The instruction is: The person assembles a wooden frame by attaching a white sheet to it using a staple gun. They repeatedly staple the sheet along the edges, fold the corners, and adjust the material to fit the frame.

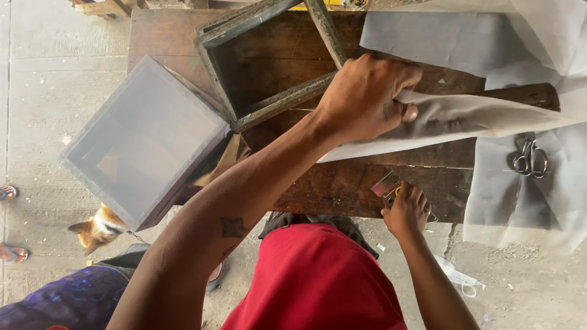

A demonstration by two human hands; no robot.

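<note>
Right now your left hand (367, 98) is pinching the sheer mesh sheet (465, 116) between thumb and curled fingers, holding it over the dark wooden table (342, 183), just beside the empty wooden frame (269, 61). Your right hand (406, 211) is closing its fingers around a small tool at the table's near edge. Pulling unevenly is risking a tear or creases; the scissors (531, 159) lying on the fabric beyond your fingertips could snag it.

The scene is seen from a single head-worn camera, aimed steeply down from above the person. The wooden table (342, 183) is viewed at close range (the concrete floor (43, 91) is taken in around it). No second view is supplied.
</note>
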